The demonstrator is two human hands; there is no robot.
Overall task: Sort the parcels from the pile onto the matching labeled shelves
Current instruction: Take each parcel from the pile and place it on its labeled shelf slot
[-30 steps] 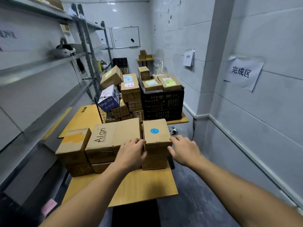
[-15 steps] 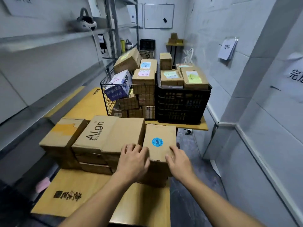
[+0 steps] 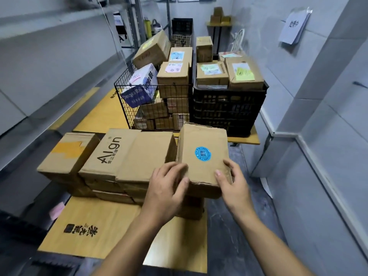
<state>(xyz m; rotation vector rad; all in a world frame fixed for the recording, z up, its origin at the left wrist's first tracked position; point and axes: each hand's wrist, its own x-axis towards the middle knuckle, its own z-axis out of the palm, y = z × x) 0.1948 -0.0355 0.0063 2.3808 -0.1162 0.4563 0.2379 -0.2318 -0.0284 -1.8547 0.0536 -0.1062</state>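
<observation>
A brown cardboard parcel with a round blue sticker (image 3: 202,156) is held between both hands, its near end raised off the stack beneath. My left hand (image 3: 169,188) grips its near left corner. My right hand (image 3: 229,178) grips its near right corner, thumb on top. To its left lie a wide "Align" parcel (image 3: 127,154) and a parcel with an orange patch (image 3: 68,152), each on top of other boxes. All rest on a low wooden table (image 3: 95,232).
Behind the stack stand a wire basket (image 3: 123,100) and a black plastic crate (image 3: 227,108), both heaped with labelled parcels. Grey metal shelves (image 3: 49,22) run along the left. A tiled wall with a paper sign (image 3: 294,26) closes the right side; a narrow floor strip runs beside it.
Both hands have closed on the blue-sticker parcel's near corners and tipped its near end up off the stack. The view has moved closer and looks further down.
</observation>
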